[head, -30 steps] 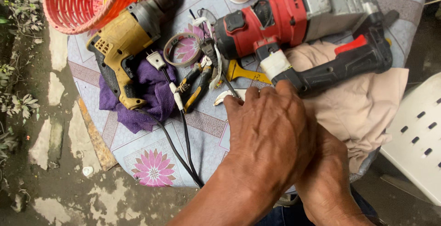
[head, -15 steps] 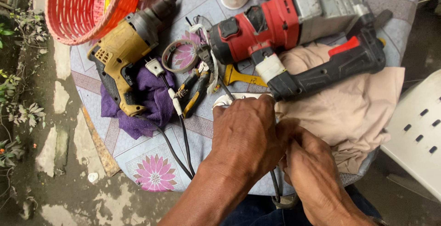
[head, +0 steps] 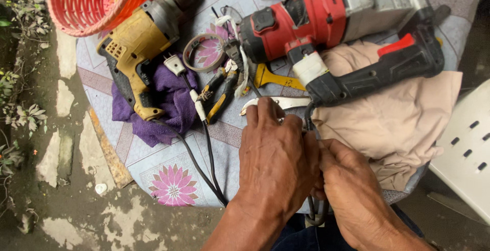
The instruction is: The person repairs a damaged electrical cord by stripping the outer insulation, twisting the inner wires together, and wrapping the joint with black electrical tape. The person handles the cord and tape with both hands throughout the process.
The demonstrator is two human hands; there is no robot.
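Both hands meet at the table's near edge, around six o'clock in the view. Left hand (head: 278, 154) lies knuckles up with its fingers curled over the black power cord (head: 309, 124) of the red rotary hammer (head: 337, 24); how tightly it grips cannot be told. Right hand (head: 352, 189) is closed round the same cord just below, where the cord loops off the table edge.

From the hands, the cord runs up toward twelve o'clock into the hammer's black handle (head: 388, 69), which rests on a beige cloth (head: 403, 123). At eleven o'clock lie pliers (head: 219, 95), and farther at ten o'clock a yellow drill (head: 138, 52) sits on a purple rag (head: 168, 103). A red basket (head: 97, 1) overhangs the floral tablecloth (head: 153, 169) at the far ten o'clock corner.
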